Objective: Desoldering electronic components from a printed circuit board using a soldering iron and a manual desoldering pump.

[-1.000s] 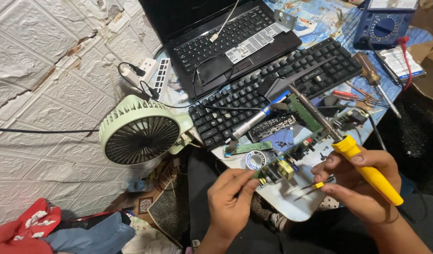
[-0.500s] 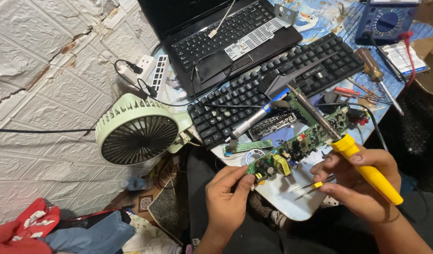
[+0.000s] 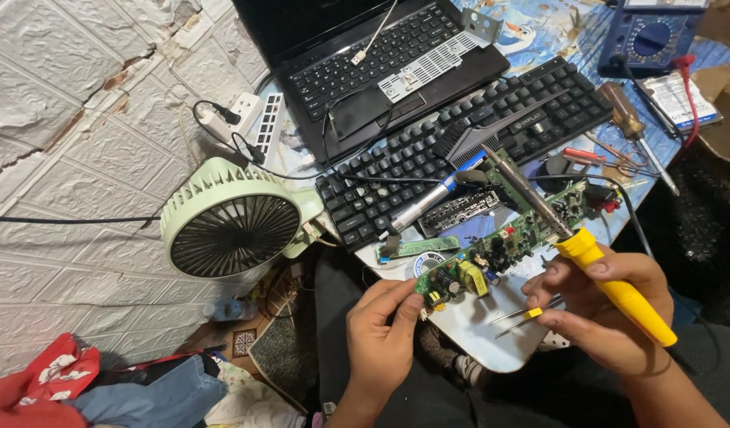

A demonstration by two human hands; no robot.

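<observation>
My left hand point(image 3: 385, 337) pinches the near left end of a long green circuit board point(image 3: 504, 246), which slants up to the right over a white oval table edge point(image 3: 492, 349). The board carries a yellow transformer and black capacitors. My right hand point(image 3: 599, 313) grips a soldering iron with a yellow handle point(image 3: 619, 289); its metal shaft points up-left above the board. The same hand also holds thin metal tweezers point(image 3: 527, 315) between its fingers.
A black keyboard point(image 3: 460, 147) and an open laptop point(image 3: 381, 59) lie beyond the board. A pale green fan point(image 3: 230, 222) stands at left beside a white power strip point(image 3: 242, 119). A blue multimeter point(image 3: 654, 36), screwdrivers point(image 3: 634, 131) and a small black board point(image 3: 460, 210) sit at right and centre.
My left hand has lifted the board's near end and tilted it so its components face up more. The right hand and soldering iron stay almost where they were.
</observation>
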